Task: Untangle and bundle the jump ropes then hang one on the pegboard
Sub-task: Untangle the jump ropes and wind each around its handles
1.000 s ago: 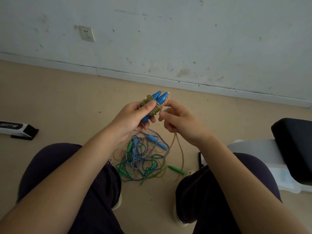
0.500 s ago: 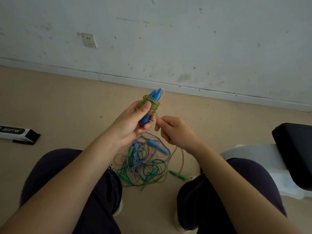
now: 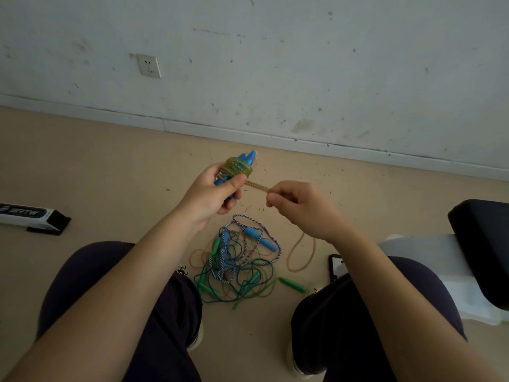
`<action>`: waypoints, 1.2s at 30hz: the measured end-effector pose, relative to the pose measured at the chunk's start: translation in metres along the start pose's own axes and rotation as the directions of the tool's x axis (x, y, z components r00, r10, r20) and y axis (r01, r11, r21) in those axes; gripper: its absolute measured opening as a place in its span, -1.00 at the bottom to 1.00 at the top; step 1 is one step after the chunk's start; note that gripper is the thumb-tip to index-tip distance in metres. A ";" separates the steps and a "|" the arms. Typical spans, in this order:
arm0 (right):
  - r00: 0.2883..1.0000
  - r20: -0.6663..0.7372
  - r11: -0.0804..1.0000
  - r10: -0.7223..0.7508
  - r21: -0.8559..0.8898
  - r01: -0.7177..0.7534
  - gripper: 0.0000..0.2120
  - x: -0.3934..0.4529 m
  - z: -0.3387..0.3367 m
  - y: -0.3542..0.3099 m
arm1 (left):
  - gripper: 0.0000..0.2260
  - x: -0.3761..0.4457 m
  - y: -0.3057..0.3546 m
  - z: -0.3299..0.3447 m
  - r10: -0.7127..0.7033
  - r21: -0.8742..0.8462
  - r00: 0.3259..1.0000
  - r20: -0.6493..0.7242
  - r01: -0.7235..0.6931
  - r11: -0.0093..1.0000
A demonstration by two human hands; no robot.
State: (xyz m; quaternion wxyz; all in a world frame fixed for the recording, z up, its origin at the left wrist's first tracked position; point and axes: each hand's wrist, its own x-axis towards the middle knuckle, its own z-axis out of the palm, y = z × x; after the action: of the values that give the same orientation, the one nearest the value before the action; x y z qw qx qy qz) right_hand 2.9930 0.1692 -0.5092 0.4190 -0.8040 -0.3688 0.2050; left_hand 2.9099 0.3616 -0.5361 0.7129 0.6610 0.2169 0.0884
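Left hand [image 3: 212, 194] curled round a pair of blue handles [image 3: 246, 161], thumb laid across the front, just below the coils. Yellow-green rope [image 3: 237, 169] wound in tight turns about the upper part of those handles; tips of the handles poking out above the winding, pointing up toward the wall. Held above the floor, in front of the knees.

Right hand [image 3: 296, 206] pinching the free end of the same rope, fingers folded in, thumb against forefinger. Short stretch of rope taut between the coils and the pinch, slanting down to the right. Below the right wrist, a slack loop of tan rope [image 3: 301, 253] hanging down to the floor; link to the pinched end hidden behind the hand.

On the floor [image 3: 110, 166] between the feet, a tangled heap of jump ropes [image 3: 237, 267]: green cord, blue-and-white twisted cord, thin orange strands, all crossing. Blue handles lying on top of the heap at its upper right; green handle [image 3: 292, 284] at the lower right edge, another at the upper left.

Dark trousers [image 3: 91, 274] on both legs, either side of the heap. Dark flat object [image 3: 333, 267] by the right knee, partly hidden. Black cushion [image 3: 484, 244] on a white base at far right. Black-and-white box [image 3: 30, 216] on the floor at far left. White wall [image 3: 303, 64] with a socket [image 3: 149, 66] behind, pale skirting along its foot.
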 end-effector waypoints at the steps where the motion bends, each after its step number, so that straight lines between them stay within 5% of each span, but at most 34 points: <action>1: 0.999 -0.002 0.999 -0.039 -0.012 0.039 -0.82 -0.002 -0.002 -0.002 | -0.69 0.002 0.000 -0.002 -0.013 0.039 1.000 -0.004 0.014 0.999; 8: 0.970 -0.072 0.972 -0.234 -0.019 0.233 -0.86 -0.007 -0.015 -0.003 | -0.58 -0.006 -0.003 0.002 -0.141 0.343 0.956 0.259 0.045 0.938; 15: 0.975 -0.093 0.979 -0.201 -0.039 0.198 -0.86 -0.001 -0.003 0.007 | -0.56 -0.015 0.002 0.013 -0.270 0.425 0.775 0.571 0.003 0.905; 23: 0.986 -0.119 0.993 -0.114 0.018 0.117 -0.85 0.004 0.005 0.008 | -0.42 -0.020 0.007 0.015 -0.230 0.380 0.823 0.519 0.019 0.925; 27: 0.991 -0.133 0.998 -0.024 0.048 0.031 -0.88 0.006 0.009 0.010 | -0.58 -0.023 0.007 0.020 -0.128 0.379 0.879 0.460 -0.064 0.923; 31: 0.987 -0.157 0.986 0.031 0.167 -0.004 -0.69 0.005 0.004 0.012 | -0.66 -0.025 0.006 0.021 -0.050 0.424 0.899 0.434 -0.155 0.892; 36: 0.998 -0.009 0.979 0.069 0.192 -0.066 -0.72 0.004 0.001 0.008 | -0.55 -0.023 0.005 0.019 0.006 0.400 0.906 0.422 -0.192 0.896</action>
State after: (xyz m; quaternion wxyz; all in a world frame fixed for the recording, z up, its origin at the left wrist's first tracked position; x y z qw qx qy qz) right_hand 2.9985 0.1697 -0.5167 0.4902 -0.7736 -0.3165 0.2472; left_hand 2.8986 0.3352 -0.5262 0.5722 0.8164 0.0418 -0.0658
